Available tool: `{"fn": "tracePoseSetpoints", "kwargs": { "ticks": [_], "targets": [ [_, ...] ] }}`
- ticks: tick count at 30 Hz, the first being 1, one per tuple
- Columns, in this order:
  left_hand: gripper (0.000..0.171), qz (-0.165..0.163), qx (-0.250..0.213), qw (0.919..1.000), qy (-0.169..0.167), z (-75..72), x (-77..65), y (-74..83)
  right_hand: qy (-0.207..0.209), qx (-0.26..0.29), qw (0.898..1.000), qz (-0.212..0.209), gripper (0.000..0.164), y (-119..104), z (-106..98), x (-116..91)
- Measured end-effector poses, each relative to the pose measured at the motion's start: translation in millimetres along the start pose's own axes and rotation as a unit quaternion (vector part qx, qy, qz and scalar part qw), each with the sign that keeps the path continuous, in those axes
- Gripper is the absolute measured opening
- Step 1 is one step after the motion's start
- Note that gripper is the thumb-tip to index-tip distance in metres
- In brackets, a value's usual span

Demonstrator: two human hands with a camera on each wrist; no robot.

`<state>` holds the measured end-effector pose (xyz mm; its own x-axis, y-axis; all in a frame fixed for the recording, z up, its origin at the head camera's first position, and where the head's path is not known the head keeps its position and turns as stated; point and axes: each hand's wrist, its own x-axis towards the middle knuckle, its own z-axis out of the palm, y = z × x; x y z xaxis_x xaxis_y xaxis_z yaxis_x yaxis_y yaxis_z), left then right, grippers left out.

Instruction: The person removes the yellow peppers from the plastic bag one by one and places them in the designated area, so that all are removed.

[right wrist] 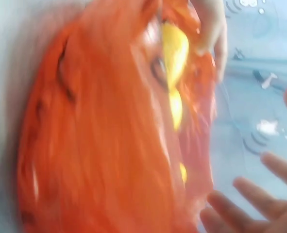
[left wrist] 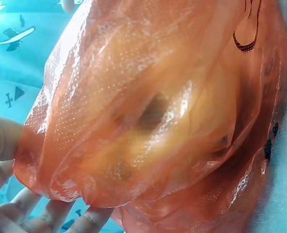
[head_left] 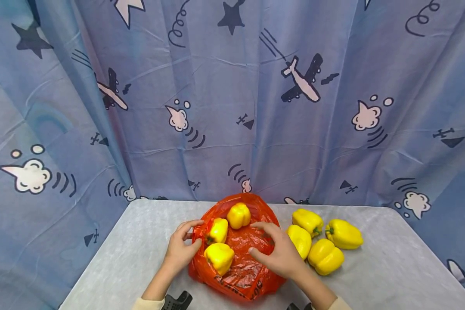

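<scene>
A red plastic bag (head_left: 252,267) stands with its mouth spread wide on the table. Inside it, along the left, are three yellow bell peppers: one at the back (head_left: 238,215), one in the middle (head_left: 218,230) and one in front (head_left: 219,258). My left hand (head_left: 181,246) grips the bag's left rim, fingers on its far side, as the left wrist view also shows. Over the bag's right side is my right hand (head_left: 280,254), thumb and fingers spread and holding nothing. In the right wrist view its fingers (right wrist: 250,204) are apart from the bag.
Several more yellow bell peppers (head_left: 325,257) lie in a cluster on the white-covered table (head_left: 395,267), right of the bag. A blue printed curtain (head_left: 224,107) hangs behind the table. Dark wrist straps (head_left: 177,300) show at the bottom edge.
</scene>
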<state>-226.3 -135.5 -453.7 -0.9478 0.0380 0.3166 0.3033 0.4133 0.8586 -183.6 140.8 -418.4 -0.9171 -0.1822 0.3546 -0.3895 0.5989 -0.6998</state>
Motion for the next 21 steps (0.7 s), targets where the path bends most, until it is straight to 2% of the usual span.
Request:
{"fn": "tracePoseSetpoints", "kwargs": {
  "ticks": [2,5,14,21],
  "targets": [
    [0.045,-0.002,-0.001,1.0,0.0,0.1,-0.2,-0.6,-0.013,0.016,1.0,0.021,0.05,-4.2,8.9,1.6],
    [0.045,-0.001,-0.001,1.0,-0.001,0.2,-0.4,-1.3,-0.027,0.026,0.999,0.031,0.047,-8.5,20.3,4.1],
    [0.045,-0.001,-0.003,1.0,-0.005,0.9,-1.5,0.9,-0.055,0.064,0.996,0.023,0.039,-10.8,46.6,8.0],
    [0.045,-0.003,-0.002,1.0,-0.006,1.4,-1.8,2.0,-0.089,0.082,0.992,0.028,0.047,-9.9,62.2,11.3]
  ]
}}
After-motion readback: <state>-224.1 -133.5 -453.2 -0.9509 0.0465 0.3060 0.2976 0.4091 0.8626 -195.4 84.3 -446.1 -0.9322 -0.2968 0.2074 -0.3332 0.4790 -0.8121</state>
